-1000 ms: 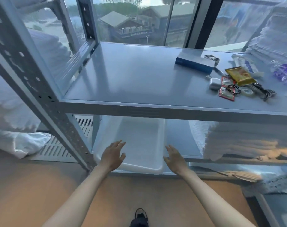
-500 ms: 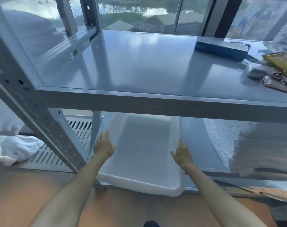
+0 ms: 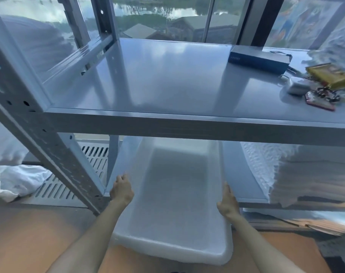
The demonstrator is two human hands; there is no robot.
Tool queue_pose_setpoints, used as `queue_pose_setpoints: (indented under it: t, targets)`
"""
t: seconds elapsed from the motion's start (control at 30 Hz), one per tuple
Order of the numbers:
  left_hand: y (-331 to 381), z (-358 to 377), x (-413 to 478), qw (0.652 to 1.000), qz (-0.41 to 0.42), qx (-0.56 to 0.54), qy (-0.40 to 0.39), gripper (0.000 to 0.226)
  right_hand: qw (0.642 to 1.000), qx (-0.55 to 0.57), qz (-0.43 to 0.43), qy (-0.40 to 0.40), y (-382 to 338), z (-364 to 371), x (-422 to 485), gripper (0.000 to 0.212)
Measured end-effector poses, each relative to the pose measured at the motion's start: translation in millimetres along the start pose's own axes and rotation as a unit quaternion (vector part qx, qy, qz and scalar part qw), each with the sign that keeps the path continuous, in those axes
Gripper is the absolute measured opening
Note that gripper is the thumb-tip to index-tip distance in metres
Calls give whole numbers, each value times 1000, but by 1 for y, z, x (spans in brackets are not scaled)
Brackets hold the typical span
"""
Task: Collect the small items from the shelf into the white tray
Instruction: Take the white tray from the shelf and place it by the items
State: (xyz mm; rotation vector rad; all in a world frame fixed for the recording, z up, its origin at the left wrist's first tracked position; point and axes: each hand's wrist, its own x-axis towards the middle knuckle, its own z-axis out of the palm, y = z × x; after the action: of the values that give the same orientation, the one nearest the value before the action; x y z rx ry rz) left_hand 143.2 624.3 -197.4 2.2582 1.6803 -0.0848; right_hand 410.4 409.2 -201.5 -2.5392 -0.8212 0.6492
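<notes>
The white tray point(image 3: 167, 251) sticks halfway out of the lower shelf, its near end hanging over the floor. My left hand point(image 3: 122, 191) grips its left rim and my right hand point(image 3: 228, 202) grips its right rim. The tray holds nothing. On the upper shelf point(image 3: 167, 81) at the right lie the small items: a dark blue box point(image 3: 259, 60), a white earbud case point(image 3: 297, 86), a yellow packet point(image 3: 333, 74), a red packet point(image 3: 319, 99) with a black beaded band point(image 3: 325, 93) on it. More items run off the right edge.
A grey perforated shelf post point(image 3: 49, 154) stands left of the tray. Folded white towels point(image 3: 305, 174) fill the lower shelf's right side. White bedding point(image 3: 12, 182) and a floor vent point(image 3: 69, 186) lie to the left. A window is behind the shelf.
Both hands went from hovering in front of the tray to gripping its side rims. The tray has slid out toward me, and my view has moved closer and lower.
</notes>
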Motion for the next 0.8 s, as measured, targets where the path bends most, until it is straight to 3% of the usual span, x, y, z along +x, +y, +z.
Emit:
queue_pose_setpoints:
  t: [0.13,0.43,0.6,0.7,0.8]
  targets:
    - [-5,8,-50,999,-11,-48,-20,34,1000,-4,18,-3,25,-19,-46,55]
    - [-27,-23,-202,997,-44,-47,-40,44,998,2,57,-24,59,-63,-188,55]
    - [-43,-33,-276,995,-75,-43,-42,44,998,-35,46,-17,68,-77,-244,57]
    - [-54,-38,-321,996,-79,-44,-26,42,998,-57,1,-9,79,-87,-278,66]
    - [-62,-48,-364,996,-76,-55,5,41,997,-69,-35,-4,87,-105,-309,61]
